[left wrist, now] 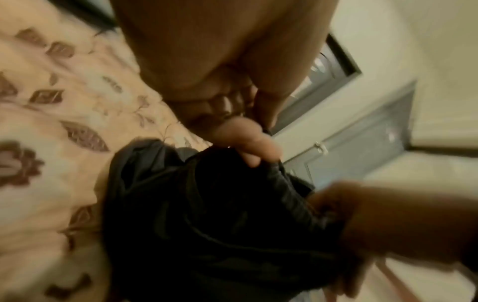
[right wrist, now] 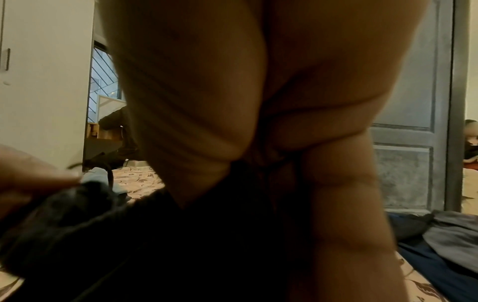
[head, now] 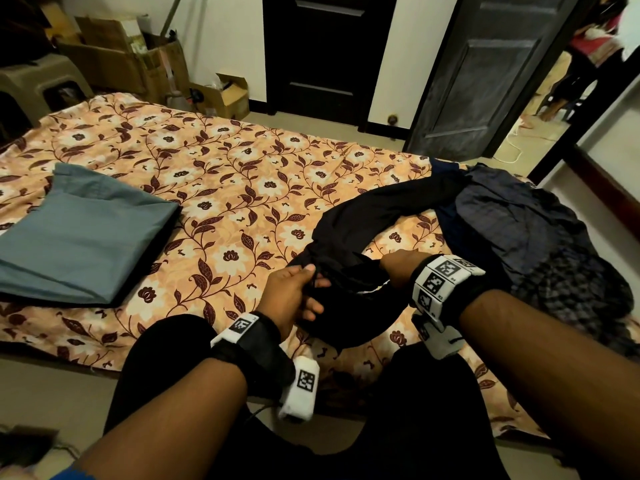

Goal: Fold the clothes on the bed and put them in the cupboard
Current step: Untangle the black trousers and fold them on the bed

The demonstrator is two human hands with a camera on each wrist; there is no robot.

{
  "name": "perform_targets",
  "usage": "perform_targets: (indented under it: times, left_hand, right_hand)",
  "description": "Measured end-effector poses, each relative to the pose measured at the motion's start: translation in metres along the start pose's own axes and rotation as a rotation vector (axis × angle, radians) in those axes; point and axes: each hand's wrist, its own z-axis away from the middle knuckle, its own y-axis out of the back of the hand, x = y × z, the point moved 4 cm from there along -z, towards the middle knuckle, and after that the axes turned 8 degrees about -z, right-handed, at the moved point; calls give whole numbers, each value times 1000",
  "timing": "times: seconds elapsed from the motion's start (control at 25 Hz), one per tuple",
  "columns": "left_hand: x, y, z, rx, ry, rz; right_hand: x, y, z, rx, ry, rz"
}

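A black garment (head: 349,237) lies bunched on the floral bedsheet (head: 221,188), its far end trailing to the heap at the right. My left hand (head: 304,289) pinches its near edge between thumb and fingers; the left wrist view shows that hand (left wrist: 245,143) curled on the black cloth (left wrist: 207,214). My right hand (head: 398,268) grips the same garment a little to the right, its fingers buried in the fabric. In the right wrist view the right hand (right wrist: 284,163) closes on the dark cloth (right wrist: 155,245). A folded grey-blue garment (head: 83,237) lies flat at the left.
A heap of dark unfolded clothes (head: 519,230) covers the bed's right end. Cardboard boxes (head: 121,60) and a plastic stool (head: 34,84) stand beyond the bed at the back left. A dark closed door (head: 329,53) faces me, and an open grey door (head: 491,74) stands to its right.
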Motion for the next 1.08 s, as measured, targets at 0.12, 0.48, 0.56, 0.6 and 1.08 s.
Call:
perform_targets:
  times: [0.12,0.48,0.56,0.6,1.08]
  left_hand:
    - [-7,-12,-4,-116,89,83]
    - [23,-26,-37,-299,-336,-1877]
    - [48,-26,-29,-318,-510,-1911]
    - [54,-23,-25,-396,-556,-1872]
    - [67,16,3,-557,-1175,-1596]
  right_hand:
    - [5,0,4,-11,-36,-44]
    - [17,-3,16,0,-53,-113]
    - [22,-8,11,-9,-59,-101]
    - [23,-11,8,-22,-76,-91]
    - [-1,-25,22,17,-2,-17]
